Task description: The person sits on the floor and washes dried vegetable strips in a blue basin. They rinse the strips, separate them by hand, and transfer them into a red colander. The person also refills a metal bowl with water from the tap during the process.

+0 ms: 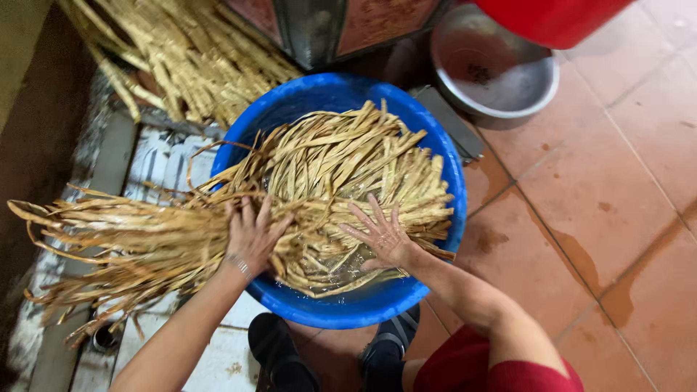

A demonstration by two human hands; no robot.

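A round blue plastic basin (443, 156) holds water and a mass of long, flat, straw-coloured plant strips (341, 156). My left hand (250, 236) presses flat, fingers apart, on the strips at the basin's near-left rim, where a long bundle (116, 243) trails out to the left over the floor. My right hand (381, 236) lies palm down with spread fingers on the wet strips near the basin's front. Neither hand grips anything.
A second heap of dry strips (181, 54) lies at the back left. A metal bowl (494, 72) stands at the back right, partly under a red container (552, 18). Wet orange floor tiles (602, 203) spread right; my dark shoes (279, 356) sit below the basin.
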